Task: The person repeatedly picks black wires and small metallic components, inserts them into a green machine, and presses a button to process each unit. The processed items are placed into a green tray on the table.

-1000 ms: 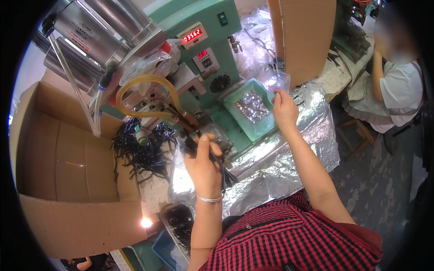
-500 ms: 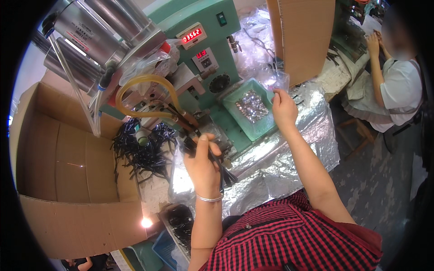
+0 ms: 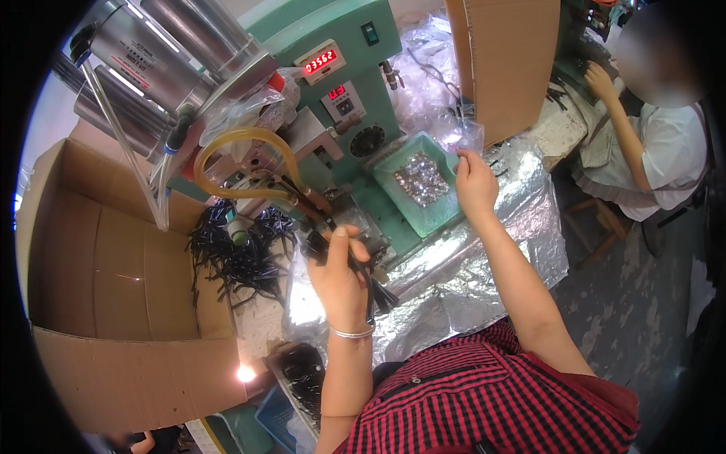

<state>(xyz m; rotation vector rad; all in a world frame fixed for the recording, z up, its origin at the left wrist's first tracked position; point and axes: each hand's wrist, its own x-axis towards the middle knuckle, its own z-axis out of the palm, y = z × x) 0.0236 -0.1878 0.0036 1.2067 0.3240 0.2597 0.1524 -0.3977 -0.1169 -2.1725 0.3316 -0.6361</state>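
My left hand [image 3: 336, 280] is closed around a bundle of black strips [image 3: 384, 298], whose loose ends stick out below the palm. Its fingertips are at the small metal work area [image 3: 355, 219] of a green machine [image 3: 382, 94], where a strip end seems to reach in. To the right, my right hand [image 3: 476, 185] pinches the handle-like corner of a green tray [image 3: 422, 224]. Many small shiny metal pieces [image 3: 420, 178] lie heaped in that tray. Shadow and fingers partly hide where the strip meets the machine.
A pile of black strips [image 3: 242, 261] lies left of the machine, beside a large open cardboard box [image 3: 121, 265]. A yellow hose [image 3: 203, 163] loops above my left hand. Crinkled silver foil [image 3: 431, 303] covers the table edge. A co-worker [image 3: 665, 151] sits at the far right.
My hands, the strips and the tray look nearly unmoved. At the far right, the co-worker's arm and upper body have shifted.
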